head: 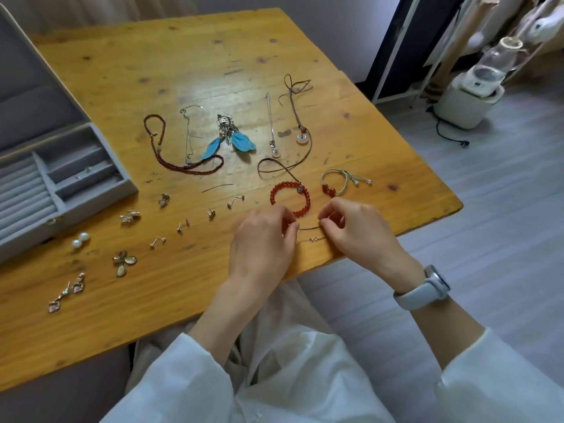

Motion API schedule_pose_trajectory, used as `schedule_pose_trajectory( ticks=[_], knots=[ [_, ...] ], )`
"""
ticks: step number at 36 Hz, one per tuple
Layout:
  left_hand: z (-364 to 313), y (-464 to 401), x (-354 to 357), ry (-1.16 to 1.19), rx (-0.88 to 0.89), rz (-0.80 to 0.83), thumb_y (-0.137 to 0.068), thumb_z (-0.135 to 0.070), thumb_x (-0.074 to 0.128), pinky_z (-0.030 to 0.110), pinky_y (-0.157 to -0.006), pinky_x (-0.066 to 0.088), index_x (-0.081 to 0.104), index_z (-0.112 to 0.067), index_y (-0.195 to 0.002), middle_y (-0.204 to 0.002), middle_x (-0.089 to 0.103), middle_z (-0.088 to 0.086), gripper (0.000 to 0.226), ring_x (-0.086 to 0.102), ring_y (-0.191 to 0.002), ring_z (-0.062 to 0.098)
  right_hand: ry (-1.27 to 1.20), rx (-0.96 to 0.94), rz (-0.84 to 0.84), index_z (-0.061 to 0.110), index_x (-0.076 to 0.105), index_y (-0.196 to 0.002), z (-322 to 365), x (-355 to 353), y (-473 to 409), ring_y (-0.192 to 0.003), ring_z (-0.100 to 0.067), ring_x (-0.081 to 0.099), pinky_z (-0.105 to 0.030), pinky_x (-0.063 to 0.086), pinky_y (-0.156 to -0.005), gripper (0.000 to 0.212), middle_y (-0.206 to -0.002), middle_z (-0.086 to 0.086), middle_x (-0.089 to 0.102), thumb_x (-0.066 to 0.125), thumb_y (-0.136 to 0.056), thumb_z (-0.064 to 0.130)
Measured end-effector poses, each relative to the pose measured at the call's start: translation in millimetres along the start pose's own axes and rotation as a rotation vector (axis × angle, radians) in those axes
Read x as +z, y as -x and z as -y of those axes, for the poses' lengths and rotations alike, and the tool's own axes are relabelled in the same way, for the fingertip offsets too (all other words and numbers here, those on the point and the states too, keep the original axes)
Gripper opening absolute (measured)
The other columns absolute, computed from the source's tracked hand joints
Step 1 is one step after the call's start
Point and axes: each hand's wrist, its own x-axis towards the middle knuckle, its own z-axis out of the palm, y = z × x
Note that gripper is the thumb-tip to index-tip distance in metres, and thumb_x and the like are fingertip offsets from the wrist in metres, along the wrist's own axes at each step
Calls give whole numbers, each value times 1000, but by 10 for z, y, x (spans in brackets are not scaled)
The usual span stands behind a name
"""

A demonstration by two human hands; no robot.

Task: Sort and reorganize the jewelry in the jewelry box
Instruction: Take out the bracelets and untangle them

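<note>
Thin chain point(309, 228) near the front edge of the wooden table point(122, 71) — left hand point(264, 239) and right hand point(351, 224) each pinch one end; red bead bracelet point(290, 198) just behind, open grey jewelry box point(61, 190) far left — earrings between

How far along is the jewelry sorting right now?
Done: pieces lie grouped on the table, earrings left, necklaces at the back. In hand: left hand and right hand pinch a thin chain bracelet. Left: the jewelry box looks nearly empty, so almost everything must go back.
</note>
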Motion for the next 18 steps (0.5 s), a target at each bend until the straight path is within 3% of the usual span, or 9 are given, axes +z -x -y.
schedule_pose_trajectory(
  ticks=[5, 8, 11, 18],
  knots=[
    [42, 32, -18, -120, 134, -53, -80, -19, 68, 30, -68, 44, 66, -12, -96, -96, 59, 6, 18, 50, -93, 24, 92, -145, -165, 16, 63, -96, -85, 43, -4, -89, -19, 53, -32, 44, -62, 15, -94, -1, 57, 51, -87, 18],
    [114, 118, -10, -173, 256, -19, -80, -21, 67, 36, -68, 46, 68, -12, -97, -95, 61, 5, 19, 47, -93, 24, 18, -294, -148, 12, 67, -90, -165, 36, 43, -87, -19, 48, -38, 49, -56, 26, -88, -3, 57, 43, -81, 17],
    [146, 209, -7, -230, 333, 53, -84, -33, 50, 37, -70, 41, 68, -17, -99, -98, 59, 4, 28, 41, -97, 21, 33, -379, -64, 13, 70, -90, -248, 70, 87, -89, -18, 42, -33, 46, -57, 33, -88, -6, 56, 40, -78, 19],
    [146, 249, -21, -208, 358, 90, -84, -41, 44, 38, -71, 36, 71, -24, -93, -97, 57, 4, 33, 39, -98, 22, 78, -326, -104, 14, 68, -101, -329, 130, 64, -91, -19, 39, -32, 42, -68, 39, -90, -9, 56, 37, -77, 19]
  ],
)
